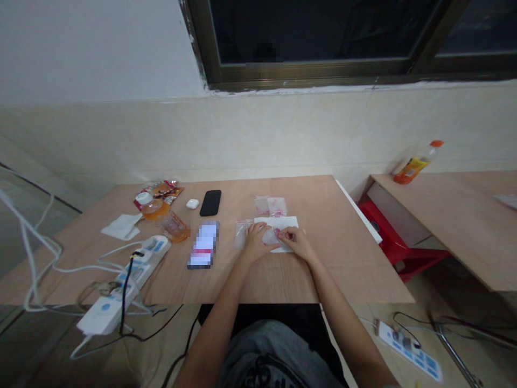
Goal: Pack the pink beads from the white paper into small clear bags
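A white sheet of paper (pixel 286 222) lies on the table under both hands. My left hand (pixel 258 243) rests flat with its fingers spread, over the paper's left part and the edge of a clear plastic bag (pixel 241 233). My right hand (pixel 298 241) is on the paper's right side, its thumb and fingertips closed together beside a small pink-red patch (pixel 277 231). What the fingertips pinch, if anything, is too small to make out. Just beyond the paper lie two small clear bags (pixel 270 206) with pinkish marks.
To the left are a lit phone (pixel 205 245), a black phone (pixel 210 203), a white earbud case (pixel 193 204), an orange drink bottle (pixel 167 220), snack wrappers (pixel 159 188), tissue (pixel 121 227) and a power strip (pixel 125 285) with cables. A second table (pixel 456 215) stands right, across a gap.
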`<state>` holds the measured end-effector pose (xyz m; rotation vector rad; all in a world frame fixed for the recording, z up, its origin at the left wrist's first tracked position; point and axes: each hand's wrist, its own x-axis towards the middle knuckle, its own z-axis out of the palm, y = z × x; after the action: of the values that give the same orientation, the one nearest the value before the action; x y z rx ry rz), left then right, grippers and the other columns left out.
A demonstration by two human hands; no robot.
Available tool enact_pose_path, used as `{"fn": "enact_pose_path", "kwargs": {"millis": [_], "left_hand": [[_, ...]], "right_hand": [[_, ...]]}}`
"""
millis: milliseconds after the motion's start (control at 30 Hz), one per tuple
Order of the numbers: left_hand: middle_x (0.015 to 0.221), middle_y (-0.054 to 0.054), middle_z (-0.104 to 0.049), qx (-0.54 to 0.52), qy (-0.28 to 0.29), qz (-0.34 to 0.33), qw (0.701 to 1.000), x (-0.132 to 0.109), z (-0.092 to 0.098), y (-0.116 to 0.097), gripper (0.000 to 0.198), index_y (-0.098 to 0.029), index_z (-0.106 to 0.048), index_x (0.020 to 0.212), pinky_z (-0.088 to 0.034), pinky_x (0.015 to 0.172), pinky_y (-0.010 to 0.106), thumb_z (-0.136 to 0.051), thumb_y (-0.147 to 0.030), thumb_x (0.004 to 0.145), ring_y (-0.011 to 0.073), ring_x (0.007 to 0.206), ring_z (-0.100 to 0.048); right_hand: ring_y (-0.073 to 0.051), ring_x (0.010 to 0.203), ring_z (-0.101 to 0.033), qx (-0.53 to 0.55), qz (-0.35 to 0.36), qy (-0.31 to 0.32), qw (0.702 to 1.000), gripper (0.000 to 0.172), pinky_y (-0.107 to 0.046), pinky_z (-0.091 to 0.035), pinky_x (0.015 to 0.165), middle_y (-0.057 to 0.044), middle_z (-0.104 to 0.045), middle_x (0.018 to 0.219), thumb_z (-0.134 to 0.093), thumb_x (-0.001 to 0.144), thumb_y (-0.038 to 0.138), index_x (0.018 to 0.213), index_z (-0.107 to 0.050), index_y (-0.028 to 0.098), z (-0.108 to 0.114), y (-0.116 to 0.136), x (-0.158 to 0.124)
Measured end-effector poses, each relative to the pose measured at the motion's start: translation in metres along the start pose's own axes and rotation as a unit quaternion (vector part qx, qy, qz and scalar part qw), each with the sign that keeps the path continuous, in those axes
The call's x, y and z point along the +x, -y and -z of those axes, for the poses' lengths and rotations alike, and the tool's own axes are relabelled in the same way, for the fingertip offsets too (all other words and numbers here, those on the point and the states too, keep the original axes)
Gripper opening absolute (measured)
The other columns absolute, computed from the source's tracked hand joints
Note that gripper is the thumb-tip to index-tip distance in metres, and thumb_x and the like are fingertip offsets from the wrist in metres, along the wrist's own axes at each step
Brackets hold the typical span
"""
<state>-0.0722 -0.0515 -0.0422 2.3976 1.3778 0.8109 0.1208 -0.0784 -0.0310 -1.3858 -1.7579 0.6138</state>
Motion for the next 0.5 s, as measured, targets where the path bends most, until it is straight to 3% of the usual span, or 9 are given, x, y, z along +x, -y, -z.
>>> {"fn": "enact_pose_path", "kwargs": {"millis": [167, 300, 500], "left_hand": [[0.128, 0.006, -0.055, 0.004, 0.006, 0.008, 1.000, 0.0002, 0.0006, -0.0004, 0.059, -0.027, -0.059, 0.116, -0.031, 0.103, 0.043, -0.074, -0.055, 0.066, 0.0276, 0.120, -0.047], [0.126, 0.006, -0.056, 0.006, 0.000, 0.006, 1.000, 0.0001, -0.0006, 0.0004, 0.060, -0.027, -0.059, 0.116, -0.032, 0.102, 0.043, -0.075, -0.055, 0.065, 0.0272, 0.120, -0.047], [0.126, 0.006, -0.056, 0.006, 0.001, 0.006, 1.000, 0.0002, 0.0003, 0.0001, 0.060, -0.027, -0.059, 0.115, -0.032, 0.103, 0.043, -0.076, -0.054, 0.064, 0.0274, 0.119, -0.047]], "right_hand": [[-0.015, 0.059, -0.052, -0.010, -0.008, -0.015, 1.000, 0.026, -0.026, -0.034, 0.062, -0.002, -0.063, 0.064, -0.059, 0.084, 0.040, 0.080, -0.074, 0.018, 0.0022, -0.0020, 0.0010], [-0.016, 0.064, -0.055, -0.089, -0.039, -0.038, 0.995, 0.025, -0.029, -0.033, 0.068, -0.003, -0.065, 0.068, -0.058, 0.085, 0.040, 0.087, -0.073, 0.020, 0.0059, -0.0025, 0.0005], [-0.018, 0.076, -0.058, -0.175, -0.044, -0.014, 0.983, 0.026, -0.032, -0.029, 0.077, -0.003, -0.068, 0.077, -0.055, 0.088, 0.042, 0.095, -0.071, 0.022, 0.0038, -0.0014, -0.0007]]}}
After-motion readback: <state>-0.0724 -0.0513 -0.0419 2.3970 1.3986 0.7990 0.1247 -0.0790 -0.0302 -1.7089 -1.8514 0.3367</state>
